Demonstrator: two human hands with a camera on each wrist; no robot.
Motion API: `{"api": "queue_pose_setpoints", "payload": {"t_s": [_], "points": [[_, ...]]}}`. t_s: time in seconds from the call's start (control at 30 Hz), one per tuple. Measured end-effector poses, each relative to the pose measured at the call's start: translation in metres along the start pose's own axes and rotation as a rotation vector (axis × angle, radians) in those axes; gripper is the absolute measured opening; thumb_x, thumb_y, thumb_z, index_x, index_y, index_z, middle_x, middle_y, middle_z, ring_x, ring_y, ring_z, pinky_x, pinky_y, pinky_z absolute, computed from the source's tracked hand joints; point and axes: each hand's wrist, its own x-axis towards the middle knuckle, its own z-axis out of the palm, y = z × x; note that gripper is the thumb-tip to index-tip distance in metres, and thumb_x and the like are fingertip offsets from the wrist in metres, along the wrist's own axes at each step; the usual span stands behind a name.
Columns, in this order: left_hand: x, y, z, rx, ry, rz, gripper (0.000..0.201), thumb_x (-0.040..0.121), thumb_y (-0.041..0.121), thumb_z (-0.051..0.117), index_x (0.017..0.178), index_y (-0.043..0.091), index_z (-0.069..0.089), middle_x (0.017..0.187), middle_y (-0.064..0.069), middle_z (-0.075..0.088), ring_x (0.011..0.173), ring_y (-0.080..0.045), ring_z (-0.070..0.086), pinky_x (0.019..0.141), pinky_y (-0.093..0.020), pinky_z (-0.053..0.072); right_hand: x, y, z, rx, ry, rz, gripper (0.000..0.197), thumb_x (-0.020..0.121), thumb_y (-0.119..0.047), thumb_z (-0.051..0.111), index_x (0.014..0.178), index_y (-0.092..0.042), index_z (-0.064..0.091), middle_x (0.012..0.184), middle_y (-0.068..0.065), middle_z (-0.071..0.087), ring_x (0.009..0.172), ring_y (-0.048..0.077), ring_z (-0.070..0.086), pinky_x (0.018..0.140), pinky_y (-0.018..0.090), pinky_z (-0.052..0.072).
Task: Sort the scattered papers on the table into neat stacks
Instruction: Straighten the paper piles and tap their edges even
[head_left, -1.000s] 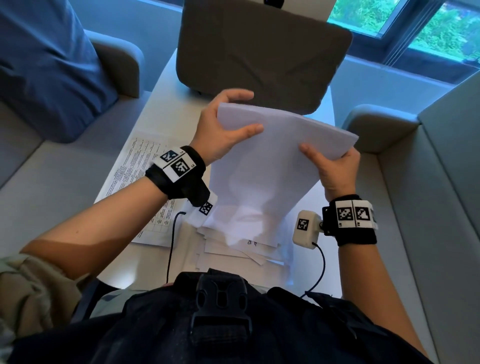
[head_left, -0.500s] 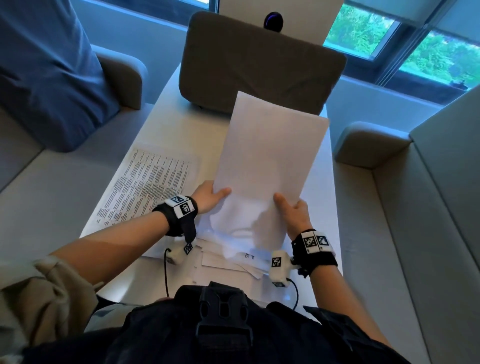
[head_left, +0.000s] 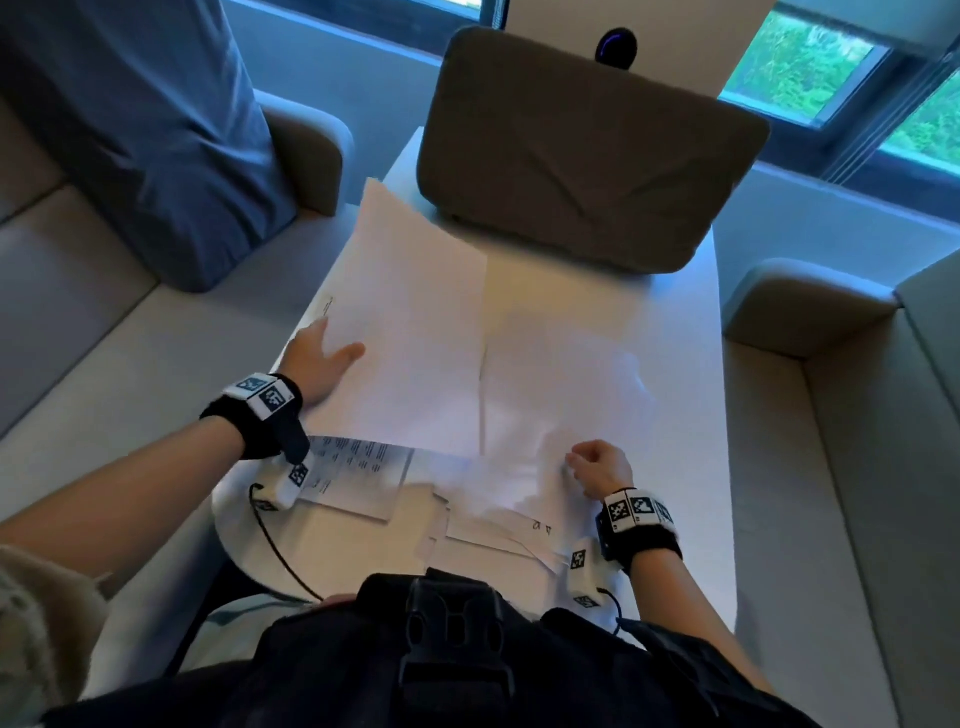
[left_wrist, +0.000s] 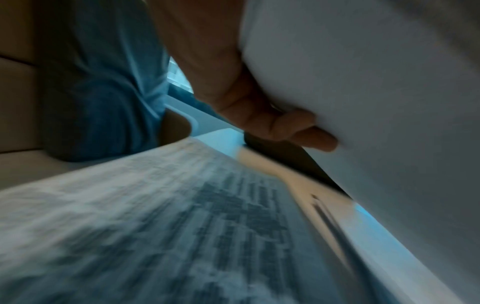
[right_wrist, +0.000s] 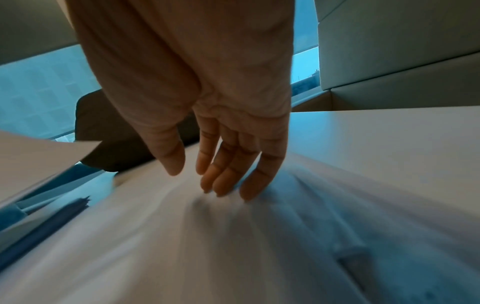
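Note:
My left hand (head_left: 324, 358) grips the left edge of a blank white sheet (head_left: 410, 332) over the left half of the white table (head_left: 691, 519). In the left wrist view its fingers (left_wrist: 272, 123) curl under that sheet (left_wrist: 376, 82), which hangs just above a printed page (left_wrist: 182, 216). My right hand (head_left: 597, 465) rests with straight fingers (right_wrist: 221, 174) on other blank paper (head_left: 571, 364) lying flat on the right half. A smaller printed sheet (head_left: 358, 467) and a loose pile of papers (head_left: 467, 525) lie at the near edge.
A brown cushion (head_left: 587, 150) stands on the table's far end. A blue cushion (head_left: 145, 130) leans on the sofa at the left. Sofa seats flank the table on both sides, and wrist-camera cables hang near the front edge.
The raised sheaf came down onto the table. My left hand has carried one sheet off to the left over the printed page, while the right let go and now rests on the paper.

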Motion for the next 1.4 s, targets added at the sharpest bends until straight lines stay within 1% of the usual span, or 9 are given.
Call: {"api": "queue_pose_setpoints", "payload": {"t_s": [0.07, 0.17, 0.27, 0.43, 0.57, 0.77, 1.1, 1.27, 1.4], "points": [[-0.004, -0.009, -0.016, -0.002, 0.03, -0.006, 0.072, 0.079, 0.049, 0.066, 0.133, 0.006, 0.047, 0.131, -0.01, 0.055, 0.119, -0.026, 0.053, 0.101, -0.039, 0.042, 0.001, -0.003, 0.003, -0.019, 0.024, 0.025, 0.018, 0.084, -0.023, 0.067, 0.101, -0.017, 0.067, 0.109, 0.009, 0.069, 0.101, 0.028, 0.064, 0.094, 0.041, 0.051], [-0.011, -0.027, -0.029, 0.02, -0.008, 0.007, 0.046, 0.086, 0.023, 0.066, 0.126, 0.004, 0.052, 0.117, -0.009, 0.061, 0.107, -0.024, 0.058, 0.09, -0.034, 0.045, -0.001, -0.007, 0.006, -0.03, 0.097, 0.078, 0.024, 0.085, -0.022, 0.064, 0.106, -0.012, 0.069, 0.111, 0.011, 0.068, 0.106, 0.028, 0.061, 0.094, 0.032, 0.047], [-0.016, -0.047, -0.037, 0.049, -0.087, -0.007, 0.045, 0.087, 0.023, 0.065, 0.126, 0.007, 0.052, 0.12, -0.014, 0.062, 0.107, -0.029, 0.061, 0.093, -0.043, 0.048, -0.006, -0.012, 0.009, -0.007, 0.161, 0.126, 0.022, 0.084, -0.019, 0.062, 0.102, -0.012, 0.071, 0.109, 0.013, 0.069, 0.104, 0.03, 0.062, 0.091, 0.031, 0.047], [-0.008, -0.073, -0.039, 0.064, -0.146, -0.031, 0.044, 0.087, 0.02, 0.065, 0.126, 0.005, 0.052, 0.122, -0.015, 0.061, 0.11, -0.029, 0.059, 0.095, -0.04, 0.046, -0.01, -0.02, 0.018, -0.015, 0.232, 0.169, 0.022, 0.081, -0.017, 0.062, 0.099, -0.012, 0.071, 0.106, 0.016, 0.069, 0.102, 0.034, 0.062, 0.093, 0.036, 0.05], [0.007, -0.094, -0.038, 0.161, -0.168, -0.051, 0.061, 0.083, 0.025, 0.07, 0.134, 0.003, 0.044, 0.131, -0.016, 0.054, 0.118, -0.031, 0.053, 0.1, -0.041, 0.042, -0.013, -0.02, 0.027, -0.052, 0.248, 0.183, 0.027, 0.076, -0.017, 0.064, 0.103, -0.013, 0.064, 0.11, 0.014, 0.065, 0.104, 0.032, 0.06, 0.094, 0.036, 0.049], [0.013, -0.113, -0.028, 0.095, -0.09, -0.069, 0.057, 0.088, 0.007, 0.061, 0.139, 0.003, 0.035, 0.139, -0.019, 0.045, 0.129, -0.033, 0.042, 0.108, -0.041, 0.033, -0.016, -0.021, 0.037, -0.149, 0.287, 0.19, 0.033, 0.073, -0.023, 0.069, 0.105, -0.017, 0.061, 0.12, 0.015, 0.051, 0.114, 0.034, 0.051, 0.093, 0.034, 0.046], [0.012, -0.121, -0.028, 0.184, -0.049, -0.005, 0.052, 0.091, 0.004, 0.052, 0.141, 0.006, 0.037, 0.137, -0.019, 0.044, 0.125, -0.034, 0.044, 0.106, -0.04, 0.034, -0.016, -0.022, 0.035, -0.173, 0.263, 0.212, 0.034, 0.069, -0.027, 0.074, 0.099, -0.02, 0.059, 0.119, 0.014, 0.055, 0.113, 0.034, 0.053, 0.096, 0.039, 0.049], [0.008, -0.12, -0.026, 0.316, -0.055, 0.038, 0.048, 0.085, -0.002, 0.054, 0.133, 0.001, 0.048, 0.14, -0.016, 0.039, 0.123, -0.036, 0.043, 0.106, -0.033, 0.03, -0.022, -0.033, 0.034, -0.323, 0.321, 0.325, 0.079, 0.073, -0.034, 0.079, 0.131, -0.001, 0.038, 0.137, 0.025, 0.032, 0.13, 0.038, 0.03, 0.102, 0.048, 0.036], [0.008, -0.121, -0.025, 0.367, -0.073, -0.005, 0.046, 0.085, 0.002, 0.056, 0.131, 0.002, 0.051, 0.138, -0.018, 0.042, 0.124, -0.037, 0.042, 0.106, -0.035, 0.03, -0.022, -0.034, 0.027, -0.315, 0.307, 0.409, 0.093, 0.07, -0.04, 0.082, 0.133, 0.006, 0.032, 0.139, 0.027, 0.028, 0.133, 0.038, 0.026, 0.104, 0.048, 0.034]]}}
